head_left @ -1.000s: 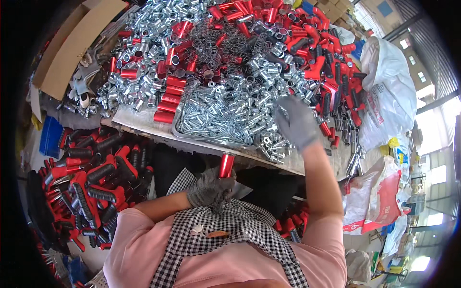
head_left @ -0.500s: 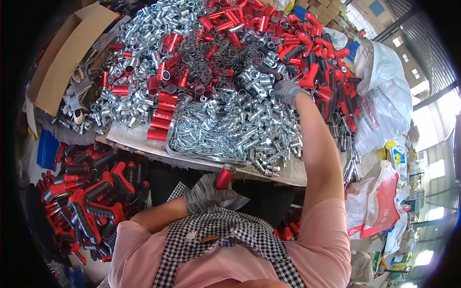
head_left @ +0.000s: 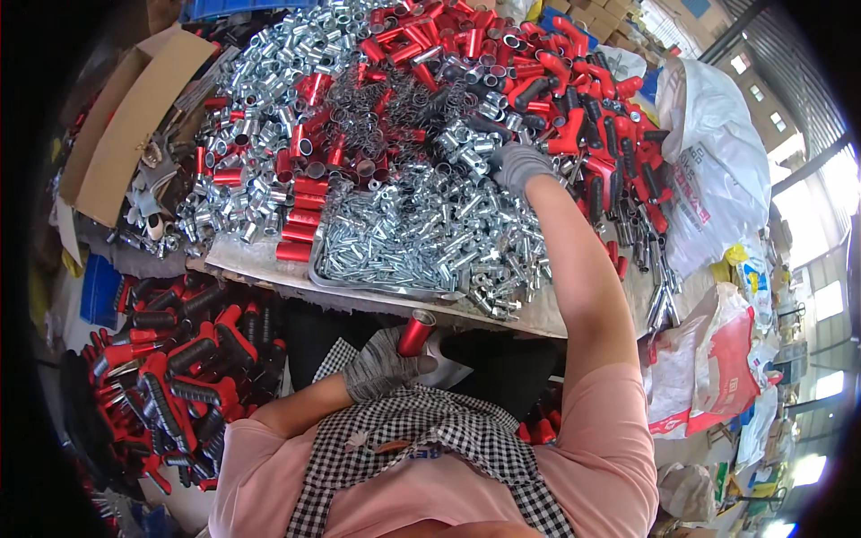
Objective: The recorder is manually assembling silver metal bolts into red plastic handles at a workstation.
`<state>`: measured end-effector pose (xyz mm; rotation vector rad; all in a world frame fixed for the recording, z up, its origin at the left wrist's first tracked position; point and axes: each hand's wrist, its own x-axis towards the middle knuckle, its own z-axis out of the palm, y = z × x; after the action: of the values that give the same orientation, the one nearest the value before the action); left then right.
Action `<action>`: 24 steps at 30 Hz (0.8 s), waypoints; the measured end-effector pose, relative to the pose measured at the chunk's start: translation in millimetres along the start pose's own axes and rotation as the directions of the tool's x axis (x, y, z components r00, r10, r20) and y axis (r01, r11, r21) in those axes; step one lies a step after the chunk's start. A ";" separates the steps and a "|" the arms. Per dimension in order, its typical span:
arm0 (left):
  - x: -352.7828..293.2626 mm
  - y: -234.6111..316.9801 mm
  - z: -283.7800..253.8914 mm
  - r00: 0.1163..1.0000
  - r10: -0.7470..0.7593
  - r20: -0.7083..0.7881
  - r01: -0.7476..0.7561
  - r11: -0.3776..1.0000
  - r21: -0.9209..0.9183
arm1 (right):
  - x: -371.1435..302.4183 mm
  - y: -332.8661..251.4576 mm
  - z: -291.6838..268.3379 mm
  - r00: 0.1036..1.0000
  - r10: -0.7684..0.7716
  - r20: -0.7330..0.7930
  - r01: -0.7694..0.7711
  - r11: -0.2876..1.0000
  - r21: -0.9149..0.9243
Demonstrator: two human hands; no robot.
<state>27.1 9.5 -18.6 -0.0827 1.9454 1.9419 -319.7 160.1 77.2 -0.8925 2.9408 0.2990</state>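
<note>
The gloved fingers point(head_left: 381, 363) of the left hand point(head_left: 377, 368) are curled tight around a red metal tube point(head_left: 415, 334), held close in front of the checked apron, just below the near edge of the worktop point(head_left: 556, 316). The tube stands nearly upright, leaning a little to the right, its open mouth turned up and away toward the worktop; its long axis runs from the palm toward the near edge.

Just past that edge sits a shallow metal tray point(head_left: 359, 280) heaped with small bright zinc-plated fittings point(head_left: 421, 238), with a row of red tubes point(head_left: 300, 220) stacked beside its left rim.

Farther out, the right arm reaches straight across the tray, and the right hand point(head_left: 518, 166), also gloved, is pressed down into the silver sleeves point(head_left: 466, 143) at the middle of the worktop; its fingers seem bent around something there, but what, I cannot tell. So the right hand is at the loose parts, well apart from the tube, which lies back toward the body from it.

Beyond, toward the far right corner, lie red-and-black handles point(head_left: 592, 117), and coiled springs point(head_left: 377, 125) darken the middle.
</note>
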 end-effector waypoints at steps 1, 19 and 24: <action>-1.8 3.1 1.5 1.000 0.002 -0.002 -0.002 1.000 0.010 | 4.8 1.0 0.9 0.998 -0.002 0.060 0.006 0.998 -0.066; 7.0 23.2 -6.2 0.946 0.306 -0.109 -0.297 0.950 0.094 | -87.8 74.7 -5.7 0.890 0.108 -0.444 0.112 0.890 0.442; 12.7 28.9 -5.2 0.982 0.178 -0.057 -0.170 0.978 0.123 | -78.1 90.0 90.3 0.943 0.297 -0.148 0.047 0.322 0.946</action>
<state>5.3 8.5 4.7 0.0568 2.1723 1.9489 -305.1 294.0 12.3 -0.4758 2.5857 -1.5729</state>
